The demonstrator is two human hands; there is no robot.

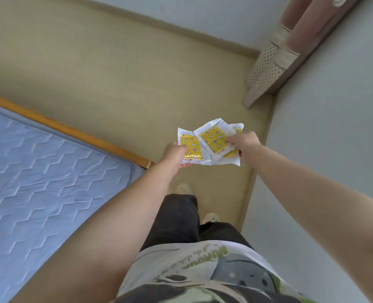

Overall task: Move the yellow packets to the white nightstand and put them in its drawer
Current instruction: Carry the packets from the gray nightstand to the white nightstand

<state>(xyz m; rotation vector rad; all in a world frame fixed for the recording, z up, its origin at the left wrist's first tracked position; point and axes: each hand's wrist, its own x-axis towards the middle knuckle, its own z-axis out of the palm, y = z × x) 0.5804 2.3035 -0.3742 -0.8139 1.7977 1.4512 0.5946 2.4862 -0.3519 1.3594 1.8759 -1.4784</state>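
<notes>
Packets: the yellow packets (210, 142) are up in the air between both hands, fanned out and overlapping, over the floor (115, 73) just ahead of the person's feet. Looks like three, but the overlap makes it hard to be sure.
Left grip: left hand (173, 154) pinches the outer edge of the leftmost packet, thumb on top, fingers tucked underneath.
Right grip: right hand (244, 142) has its fingers curled over the right side of the fan, clamping the middle and right packets.
Arms: both forearms are bare, reaching forward and down and closing in on the packets from either side.
Packet look: flat, squarish pouches with a crinkly white sealed border and a bright yellow panel printed with stars and tiny figures, kinda glossy.
Bed: pale blue quilted mattress (39, 171) with a zigzag stitch on the left, sitting in an orange-ish wooden bed frame (72, 130).
Floor: plain beige, matte, running up to a pale wall (334, 127) on the right.
Corner: pinkish curtain (290, 40) with a cream perforated hem hanging at upper right.
Clothes: dark trousers (176, 219), light slippers (210, 218), printed tee (192, 270).
</notes>
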